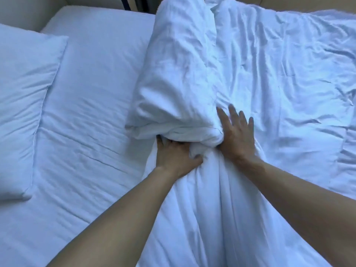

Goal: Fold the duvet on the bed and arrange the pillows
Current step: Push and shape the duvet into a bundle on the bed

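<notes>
A white duvet (279, 78) covers the right half of the bed, wrinkled and spread out. Its left edge is rolled back into a thick bundle (179, 74) running from the middle of the bed toward the far side. My left hand (173, 153) grips the bunched near end of that bundle, fingers tucked under the cloth. My right hand (235, 132) lies flat against the bundle's right side, fingers spread. A white pillow (23, 105) rests on the bare sheet at the left.
The white fitted sheet (92, 105) is uncovered on the left half of the bed. A beige headboard or wall panel (28, 12) runs along the far left, with a dark gap (138, 2) at the top middle.
</notes>
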### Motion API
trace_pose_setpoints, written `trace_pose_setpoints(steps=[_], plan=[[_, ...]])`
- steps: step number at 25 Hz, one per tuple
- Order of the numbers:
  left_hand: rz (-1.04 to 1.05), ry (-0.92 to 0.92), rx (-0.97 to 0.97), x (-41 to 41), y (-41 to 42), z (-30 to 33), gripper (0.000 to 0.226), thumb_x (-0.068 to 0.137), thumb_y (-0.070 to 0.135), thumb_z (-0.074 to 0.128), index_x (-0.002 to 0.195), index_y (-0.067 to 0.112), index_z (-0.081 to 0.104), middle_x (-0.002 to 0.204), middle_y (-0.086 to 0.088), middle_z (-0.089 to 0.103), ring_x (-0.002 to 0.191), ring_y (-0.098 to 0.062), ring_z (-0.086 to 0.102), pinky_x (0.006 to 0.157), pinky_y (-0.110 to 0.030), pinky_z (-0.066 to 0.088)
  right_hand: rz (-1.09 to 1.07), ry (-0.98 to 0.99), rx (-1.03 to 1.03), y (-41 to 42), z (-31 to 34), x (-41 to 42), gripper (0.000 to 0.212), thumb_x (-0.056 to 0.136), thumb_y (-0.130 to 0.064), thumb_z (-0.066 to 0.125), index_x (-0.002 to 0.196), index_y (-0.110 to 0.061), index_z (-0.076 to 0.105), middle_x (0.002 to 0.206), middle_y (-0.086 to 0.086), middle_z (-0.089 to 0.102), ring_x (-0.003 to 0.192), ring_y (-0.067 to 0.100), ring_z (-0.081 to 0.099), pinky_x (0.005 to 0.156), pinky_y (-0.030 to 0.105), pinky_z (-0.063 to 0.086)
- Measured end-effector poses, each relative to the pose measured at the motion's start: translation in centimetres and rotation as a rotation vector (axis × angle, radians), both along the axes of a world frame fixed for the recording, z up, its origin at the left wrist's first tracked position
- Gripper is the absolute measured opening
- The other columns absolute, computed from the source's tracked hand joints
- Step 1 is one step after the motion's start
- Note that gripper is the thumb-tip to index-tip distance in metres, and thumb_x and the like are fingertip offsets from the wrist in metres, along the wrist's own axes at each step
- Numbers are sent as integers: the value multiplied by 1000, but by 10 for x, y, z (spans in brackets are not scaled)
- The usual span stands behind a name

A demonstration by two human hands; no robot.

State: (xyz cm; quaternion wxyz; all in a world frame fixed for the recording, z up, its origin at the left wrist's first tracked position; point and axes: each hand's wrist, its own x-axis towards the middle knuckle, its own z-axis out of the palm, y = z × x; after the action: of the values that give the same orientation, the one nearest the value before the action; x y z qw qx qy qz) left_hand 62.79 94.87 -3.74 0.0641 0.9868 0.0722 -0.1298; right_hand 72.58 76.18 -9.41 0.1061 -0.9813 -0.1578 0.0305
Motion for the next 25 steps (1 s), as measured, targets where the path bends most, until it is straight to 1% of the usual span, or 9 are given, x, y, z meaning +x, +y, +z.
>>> trace_pose_setpoints(steps=[3, 4, 6, 9, 13, 17, 19, 22, 25], plan=[[39, -109, -24, -2, -29, -22, 64, 72, 63, 56, 123, 26, 68, 118, -5, 71, 126, -38, 54, 115, -64, 24, -121, 261, 80, -29, -23, -18, 85, 82, -56, 54, 156, -22, 30, 160, 6, 38, 142, 30, 40, 112, 36, 31], [58, -134, -48, -6, -31, -30, 60, 73, 61, 59, 118, 22, 71, 114, -8, 72, 122, -41, 56, 113, -65, 29, -124, 219, 118, -21, -23, -21, 82, 82, -49, 62, 153, -25, 30, 159, 2, 35, 141, 30, 39, 114, 37, 29], [47, 19, -17, -10, -22, -39, 70, 80, 66, 45, 130, 22, 65, 127, -10, 67, 130, -43, 50, 115, -66, 25, -25, 99, 147, -2, -16, -19, 85, 80, -29, 75, 149, -26, 26, 162, 4, 30, 143, 39, 37, 116, 50, 29], [1, 243, 51, 2, -6, -49, 86, 80, 77, 18, 146, 31, 49, 147, -5, 54, 142, -41, 34, 118, -62, 17, 21, 97, 24, 5, -18, -5, 91, 75, -30, 79, 151, -23, 29, 165, 10, 29, 143, 47, 35, 115, 58, 30], [116, 214, -46, -13, -11, -33, 86, 80, 70, 27, 153, 26, 41, 157, -11, 41, 148, -39, 24, 122, -55, 16, -4, 240, 97, 3, -14, -11, 89, 83, -36, 69, 159, -21, 24, 169, 6, 17, 152, 40, 20, 123, 55, 18], [193, 426, -73, -11, -17, -18, 82, 96, 62, 37, 164, 23, 13, 169, -20, 3, 157, -37, -3, 127, -50, 3, -39, 385, 210, -11, -4, 11, 102, 70, -39, 69, 157, -21, 18, 165, 5, 24, 146, 39, 29, 116, 54, 32], [170, 560, -56, 0, -14, -13, 84, 97, 65, 35, 164, 21, 12, 170, -20, 8, 157, -36, 1, 126, -50, 12, -50, 482, 246, -12, 10, 15, 103, 73, -35, 68, 160, -20, 14, 165, 7, 23, 149, 38, 25, 118, 51, 30], [154, 600, -55, 15, -7, 3, 85, 93, 69, 43, 159, 16, 32, 162, -11, 37, 149, -31, 32, 118, -41, 35, -42, 478, 256, -12, 22, 9, 90, 89, -20, 66, 162, -19, 14, 169, 11, 13, 154, 39, 15, 124, 47, 18], [134, 616, -97, 15, -7, 15, 86, 95, 69, 44, 160, 16, 29, 163, -10, 35, 151, -29, 29, 121, -40, 30, -18, 414, 252, -14, 26, 6, 78, 89, -18, 61, 158, -21, 25, 166, 11, 20, 147, 42, 29, 119, 47, 25]])
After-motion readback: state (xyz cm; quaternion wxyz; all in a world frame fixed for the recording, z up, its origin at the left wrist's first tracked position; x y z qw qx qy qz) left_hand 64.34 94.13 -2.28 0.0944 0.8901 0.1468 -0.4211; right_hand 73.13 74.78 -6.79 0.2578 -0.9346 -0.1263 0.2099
